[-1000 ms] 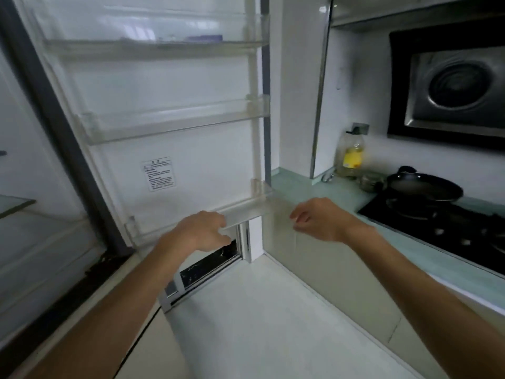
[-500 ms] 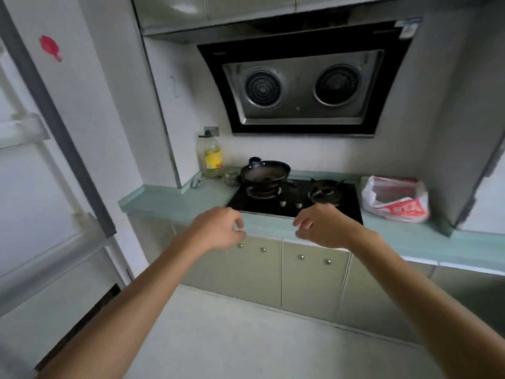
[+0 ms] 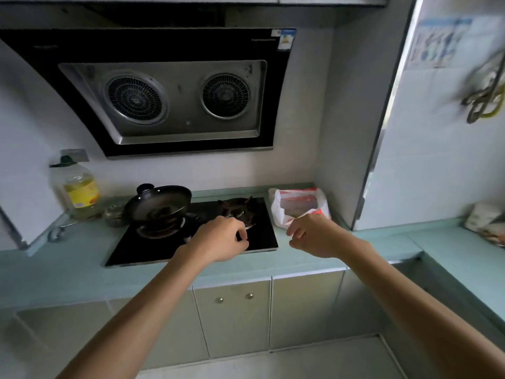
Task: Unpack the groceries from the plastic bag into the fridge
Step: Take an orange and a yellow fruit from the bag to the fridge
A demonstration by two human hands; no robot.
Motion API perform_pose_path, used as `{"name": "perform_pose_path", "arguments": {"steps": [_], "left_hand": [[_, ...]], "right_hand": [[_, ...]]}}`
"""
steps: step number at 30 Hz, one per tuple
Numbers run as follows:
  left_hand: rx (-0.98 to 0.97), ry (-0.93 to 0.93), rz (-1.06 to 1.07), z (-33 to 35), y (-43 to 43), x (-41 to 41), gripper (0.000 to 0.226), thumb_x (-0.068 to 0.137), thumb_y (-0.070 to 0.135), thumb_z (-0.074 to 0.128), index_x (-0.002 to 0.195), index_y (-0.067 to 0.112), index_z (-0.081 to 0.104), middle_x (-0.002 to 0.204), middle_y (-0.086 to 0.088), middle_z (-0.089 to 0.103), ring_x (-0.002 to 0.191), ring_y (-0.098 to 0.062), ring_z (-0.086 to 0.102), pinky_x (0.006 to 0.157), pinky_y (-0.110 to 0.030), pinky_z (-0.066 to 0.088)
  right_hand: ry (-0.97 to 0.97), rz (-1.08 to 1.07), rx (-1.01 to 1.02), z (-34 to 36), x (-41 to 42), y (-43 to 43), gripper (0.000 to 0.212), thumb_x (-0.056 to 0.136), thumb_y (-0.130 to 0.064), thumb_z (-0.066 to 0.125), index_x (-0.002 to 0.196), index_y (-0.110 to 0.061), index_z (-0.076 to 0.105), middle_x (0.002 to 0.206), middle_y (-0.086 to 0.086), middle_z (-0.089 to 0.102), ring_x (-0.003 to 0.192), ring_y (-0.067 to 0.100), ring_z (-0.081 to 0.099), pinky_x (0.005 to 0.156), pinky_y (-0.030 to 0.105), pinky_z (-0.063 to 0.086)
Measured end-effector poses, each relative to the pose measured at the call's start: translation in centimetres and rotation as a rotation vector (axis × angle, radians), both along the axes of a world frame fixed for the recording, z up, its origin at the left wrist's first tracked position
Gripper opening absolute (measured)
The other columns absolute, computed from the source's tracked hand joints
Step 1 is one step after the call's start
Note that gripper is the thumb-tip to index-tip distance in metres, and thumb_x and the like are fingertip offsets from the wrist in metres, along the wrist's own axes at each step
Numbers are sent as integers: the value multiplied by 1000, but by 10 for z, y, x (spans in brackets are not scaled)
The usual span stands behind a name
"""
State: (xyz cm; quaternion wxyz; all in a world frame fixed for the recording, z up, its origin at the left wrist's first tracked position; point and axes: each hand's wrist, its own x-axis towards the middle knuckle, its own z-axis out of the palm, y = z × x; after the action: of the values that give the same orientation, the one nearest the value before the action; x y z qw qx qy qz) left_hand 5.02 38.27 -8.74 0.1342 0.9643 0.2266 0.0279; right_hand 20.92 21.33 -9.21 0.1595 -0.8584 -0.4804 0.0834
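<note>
- While both arms reach out over the table [image 3: 68,269], neither hand holds anything.
- Left hand [image 3: 218,239]: fingers loosely curled, knuckles up, over the near right part of the black hob [image 3: 136,250], in front of the right burner [image 3: 237,207]. I cannot tell whether it touches the glass.
- Right hand [image 3: 314,236]: fingers loosely curled and slightly apart, thumb low, above the table just right of the hob's edge and just near of the bag.
- Bag [image 3: 297,206]: white plastic with red print, mouth open upward, on the table at the far right, between the hob and the side wall. It sits close behind the right hand; contact cannot be judged. Its contents are blurred, though something pale shows inside.
- Pan [image 3: 158,205]: dark, tilted, on the left burner, with a black knob at its far left.
- Oil bottle [image 3: 79,190]: clear with a yellow label, at the far left against the wall, a small jar [image 3: 113,213] between it and the pan.
- Hood [image 3: 164,105]: black, with two round grilles, on the wall above the hob.
- Cabinet doors [image 3: 235,318]: pale, with two round knobs, under the table.
- At the right, the table turns toward the viewer and carries a blurred pale bundle [image 3: 486,225].
</note>
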Motion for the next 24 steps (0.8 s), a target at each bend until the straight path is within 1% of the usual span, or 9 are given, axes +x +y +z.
{"name": "perform_pose_path", "arguments": {"steps": [2,5,8,9,14,18,21,23,24], "left_hand": [[0,7,-50,-3,10,38,20,91,39,59,105,28,69,99,8,71,84,-12,63,71,-30,49],[-19,32,-110,-12,21,91,22,91,38,59,106,26,69,99,6,71,87,-14,65,72,-30,51],[-40,55,-153,-23,35,143,22,91,37,59,107,25,69,101,6,71,91,-14,65,78,-34,54],[-43,55,-163,-27,41,161,23,91,36,58,108,25,69,102,6,71,92,-14,65,79,-34,54],[-61,51,-180,-54,72,253,22,91,32,58,111,26,68,105,7,71,91,-13,67,66,-28,49],[-129,33,-149,-78,95,323,19,91,33,60,105,25,70,100,6,75,83,-12,69,67,-29,53],[-163,60,-113,-96,108,374,20,91,30,57,106,23,70,102,3,75,88,-16,69,74,-33,56],[-184,90,-98,-108,114,404,20,91,28,55,104,23,70,103,2,74,89,-18,69,77,-37,57],[-194,97,-90,-115,118,418,20,92,27,54,102,23,70,102,1,74,87,-18,69,77,-38,58]], "right_hand": [[-1,-35,-6,-2,30,7,25,85,-20,66,109,-19,73,106,-1,75,96,19,69,91,35,55],[17,-79,-35,-12,79,17,25,87,-19,64,111,-19,72,109,-2,74,97,17,69,90,29,56],[43,-111,-24,-26,127,26,25,90,-19,65,113,-20,72,112,-4,72,94,12,69,79,10,51],[43,-115,-20,-31,143,30,25,91,-19,64,114,-20,71,114,-4,71,94,12,70,78,7,48],[44,-96,-51,-54,232,57,26,97,-18,56,118,-18,70,121,-1,69,102,16,69,89,19,52],[77,-109,-63,-77,306,72,26,99,-18,54,121,-19,69,124,-1,67,103,17,69,87,21,54],[104,-103,-111,-97,363,85,28,99,-20,54,124,-21,66,124,-2,67,98,17,70,82,21,56],[138,-85,-128,-109,393,98,31,99,-18,53,129,-21,61,125,-1,65,91,17,69,72,18,58],[160,-77,-125,-115,407,104,33,99,-15,52,132,-21,58,127,-2,63,87,15,67,65,13,57]]}}
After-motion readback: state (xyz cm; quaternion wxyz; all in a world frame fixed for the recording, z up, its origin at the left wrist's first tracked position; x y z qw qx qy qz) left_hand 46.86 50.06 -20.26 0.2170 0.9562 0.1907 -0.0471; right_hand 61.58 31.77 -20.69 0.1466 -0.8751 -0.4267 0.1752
